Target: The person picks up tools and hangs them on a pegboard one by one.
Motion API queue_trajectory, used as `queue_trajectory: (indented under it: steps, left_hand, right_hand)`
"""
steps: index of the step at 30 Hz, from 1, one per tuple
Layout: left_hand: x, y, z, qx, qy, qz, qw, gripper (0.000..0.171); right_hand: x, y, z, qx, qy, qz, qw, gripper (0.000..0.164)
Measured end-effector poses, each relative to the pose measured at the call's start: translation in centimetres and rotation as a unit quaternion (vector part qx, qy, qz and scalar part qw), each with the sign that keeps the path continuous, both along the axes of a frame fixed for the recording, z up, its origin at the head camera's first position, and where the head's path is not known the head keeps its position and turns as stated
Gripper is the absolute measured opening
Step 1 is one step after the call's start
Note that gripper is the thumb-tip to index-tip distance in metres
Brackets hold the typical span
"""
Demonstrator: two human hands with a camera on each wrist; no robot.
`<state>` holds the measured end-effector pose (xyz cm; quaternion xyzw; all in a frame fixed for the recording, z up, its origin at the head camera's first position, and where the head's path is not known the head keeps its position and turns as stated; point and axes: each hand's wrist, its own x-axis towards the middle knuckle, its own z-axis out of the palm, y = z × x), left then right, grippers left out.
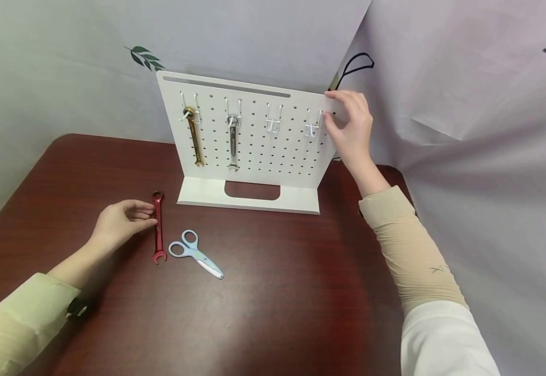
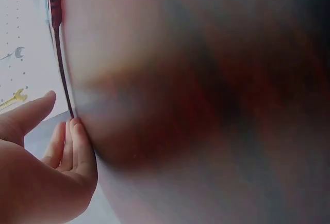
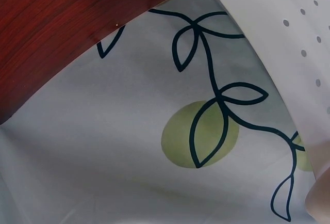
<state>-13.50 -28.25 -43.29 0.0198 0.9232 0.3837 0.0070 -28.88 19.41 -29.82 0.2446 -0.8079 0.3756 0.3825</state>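
A red combination wrench point(image 1: 158, 224) lies on the dark table, its open end toward me. My left hand point(image 1: 121, 223) is at its left side, fingertips touching the shaft. In the left wrist view, the left hand's thumb point(image 2: 38, 111) stands apart from the wrench point(image 2: 61, 59). My right hand point(image 1: 351, 122) grips the upper right corner of the white pegboard point(image 1: 254, 141), thumb on the front and fingers at the top edge. Only a bit of that hand shows in the right wrist view. Light blue scissors point(image 1: 197, 254) lie right of the red wrench.
A gold wrench point(image 1: 194, 138) and a silver wrench point(image 1: 233, 143) hang on the board's two left hooks. Two more white hooks, a middle one point(image 1: 273, 124) and a right one point(image 1: 311, 129), hold nothing. Patterned light cloth point(image 3: 129, 131) hangs behind the table point(image 1: 273, 292).
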Motion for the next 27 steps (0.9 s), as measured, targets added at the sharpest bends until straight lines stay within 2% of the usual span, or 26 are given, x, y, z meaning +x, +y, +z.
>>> queue_trajectory:
  steps: [4, 11, 21, 27]
  left_hand:
    - [0.0, -0.1, -0.5, 0.005, -0.001, 0.015, 0.9999, 0.041]
    - [-0.3, 0.4, -1.0, -0.007, 0.02, 0.031, 0.9993, 0.044]
    - [-0.4, 1.3, -0.7, -0.053, 0.027, 0.042, 0.9973, 0.049]
    - [-0.4, 1.1, -0.7, -0.041, 0.025, 0.037, 0.9982, 0.046]
  right_hand:
    - [-0.1, -0.1, -0.1, 0.0, 0.0, -0.002, 1.0, 0.03]
    - [0.1, -0.3, 0.0, -0.019, -0.009, -0.007, 1.0, 0.029]
    - [0.1, -0.3, 0.1, -0.022, -0.009, -0.005, 1.0, 0.029]
    - [0.1, -0.3, 0.0, -0.021, -0.011, -0.006, 1.0, 0.029]
